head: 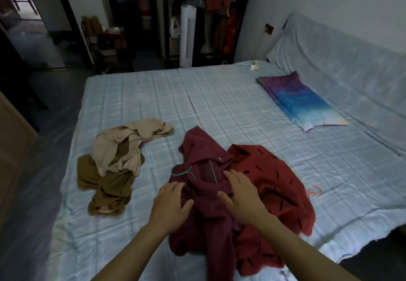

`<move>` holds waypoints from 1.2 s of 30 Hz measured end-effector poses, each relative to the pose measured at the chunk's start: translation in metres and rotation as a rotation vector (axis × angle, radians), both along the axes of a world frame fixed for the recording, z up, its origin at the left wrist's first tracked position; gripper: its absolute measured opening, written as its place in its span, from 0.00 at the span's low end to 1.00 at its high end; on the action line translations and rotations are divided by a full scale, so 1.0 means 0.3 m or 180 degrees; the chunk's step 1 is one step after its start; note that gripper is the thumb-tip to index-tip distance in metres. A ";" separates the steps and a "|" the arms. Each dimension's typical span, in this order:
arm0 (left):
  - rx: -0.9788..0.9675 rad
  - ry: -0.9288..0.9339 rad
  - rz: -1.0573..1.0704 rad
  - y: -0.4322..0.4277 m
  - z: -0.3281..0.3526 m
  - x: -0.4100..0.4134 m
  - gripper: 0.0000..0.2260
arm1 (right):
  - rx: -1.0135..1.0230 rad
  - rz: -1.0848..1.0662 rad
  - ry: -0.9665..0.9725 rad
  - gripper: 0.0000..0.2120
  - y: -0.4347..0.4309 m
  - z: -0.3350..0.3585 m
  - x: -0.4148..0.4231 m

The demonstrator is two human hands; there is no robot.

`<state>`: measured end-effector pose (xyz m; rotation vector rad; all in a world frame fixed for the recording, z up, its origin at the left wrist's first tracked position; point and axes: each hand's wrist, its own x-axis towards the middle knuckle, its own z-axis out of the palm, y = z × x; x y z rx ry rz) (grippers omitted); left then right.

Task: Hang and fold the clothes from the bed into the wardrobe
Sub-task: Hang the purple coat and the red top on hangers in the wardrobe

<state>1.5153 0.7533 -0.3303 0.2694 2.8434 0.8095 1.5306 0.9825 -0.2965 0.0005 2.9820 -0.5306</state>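
- On the near part of the bed [219, 105], both hands are placed palm-down over a maroon hooded garment [206, 225].
- Left hand [169, 201] and right hand [239, 195] are spread flat with straight fingers; nothing is gripped.
- Actual contact with the cloth cannot be confirmed. The pose is judged to be smoothing or steadying the garment on its hanger.
- A teal hanger [212, 171] is seen at the neckline, partly covered by fabric, its hook out to the left. It is judged to have been slipped in so the garment can be hung.
- A red garment with black dashes [274, 182] lies just right of the maroon one, overlapped by it. An orange hanger [315, 189] pokes out at its right edge.
- A crumpled heap of beige and brown clothes [114, 164] is left apart on the left of the bed, no hanger seen in it; likely queued for folding.
- A patterned pillow [301, 100] lies well apart at the head end.
- The wardrobe [219, 6] stands open beyond the far side of the bed with clothes hung inside; it is the destination and well out of reach.
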 end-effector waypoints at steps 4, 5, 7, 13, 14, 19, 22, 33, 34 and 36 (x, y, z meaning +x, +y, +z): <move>-0.0075 -0.0080 -0.0056 -0.003 -0.057 -0.097 0.26 | -0.0068 -0.0001 -0.0203 0.33 -0.026 -0.087 -0.106; -0.0091 -0.0098 -0.0055 -0.002 -0.071 -0.124 0.26 | -0.0086 0.0008 -0.0228 0.32 -0.029 -0.111 -0.136; -0.0138 -0.0127 -0.0076 0.008 -0.097 -0.175 0.25 | -0.0131 0.0014 -0.0282 0.32 -0.033 -0.157 -0.190; -0.0428 -0.0457 -0.0238 0.073 -0.183 -0.303 0.26 | -0.0273 -0.0032 -0.0565 0.32 -0.022 -0.284 -0.328; -0.0467 -0.0481 -0.0268 0.081 -0.206 -0.329 0.26 | -0.0286 -0.0043 -0.0616 0.32 -0.020 -0.309 -0.353; -0.0532 -0.0685 -0.0362 0.110 -0.327 -0.457 0.25 | -0.0316 -0.0041 -0.0840 0.33 -0.035 -0.447 -0.470; -0.0631 -0.0746 -0.0504 0.123 -0.405 -0.535 0.26 | -0.0240 -0.0003 -0.0954 0.34 -0.058 -0.542 -0.534; -0.0621 -0.0895 -0.0577 0.089 -0.630 -0.702 0.26 | 0.0103 -0.0072 -0.1510 0.28 -0.173 -0.834 -0.652; -0.0610 -0.0892 -0.0577 0.085 -0.640 -0.707 0.27 | 0.0099 -0.0111 -0.1518 0.27 -0.180 -0.847 -0.658; -0.0551 -0.0838 -0.0580 0.076 -0.654 -0.708 0.26 | 0.0061 -0.0249 -0.1535 0.24 -0.182 -0.865 -0.667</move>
